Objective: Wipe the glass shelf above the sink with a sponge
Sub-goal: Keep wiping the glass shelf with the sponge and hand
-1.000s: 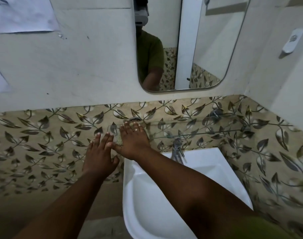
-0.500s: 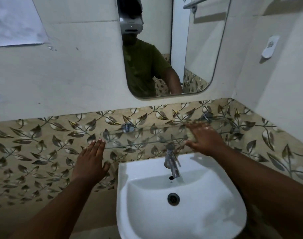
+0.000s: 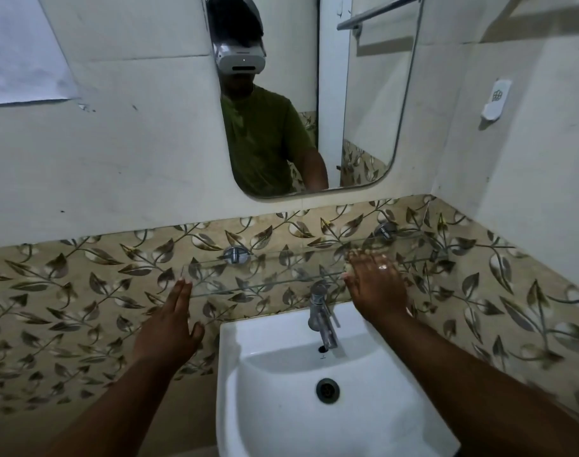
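**user1:** Glass shelf (image 3: pixel 281 272) question: it's the clear pane bracketed to the leaf-pattern tile, just above the sink (image 3: pixel 275 407) and tap (image 3: pixel 321 316), under the mirror (image 3: pixel 364 110). Which step does this look like to you?

**user2:** Mid-wipe, I'd say. The right hand (image 3: pixel 375 285) lies flat, palm down, on the right half of the shelf, just right of the tap. There's a pale bit poking out at the thumb side, which I take to be the sponge (image 3: pixel 349 267), pressed under the fingers (image 3: pixel 367 257). Most of it is hidden by the hand though, so I can't tell its size or how firmly it's gripped.

**user1:** And the other one?

**user2:** Left hand (image 3: pixel 171 324) is empty, fingers straight and together, tips right at the shelf's left front corner. Looks like it's steadying the pane, but I can't tell if it actually touches the glass.

**user1:** So what's next?

**user2:** My guess: the stretch out to the far right bracket (image 3: pixel 383 229) looks like the bit left on that side, so the sponge needs sliding along there with even, light pressure. It's glass on two small mounts, so no leaning on the front edge. It also needs working around the middle bracket (image 3: pixel 236 254), where grime tends to collect. Can't judge from this how clean the rest is; the glass is too see-through against that tile.
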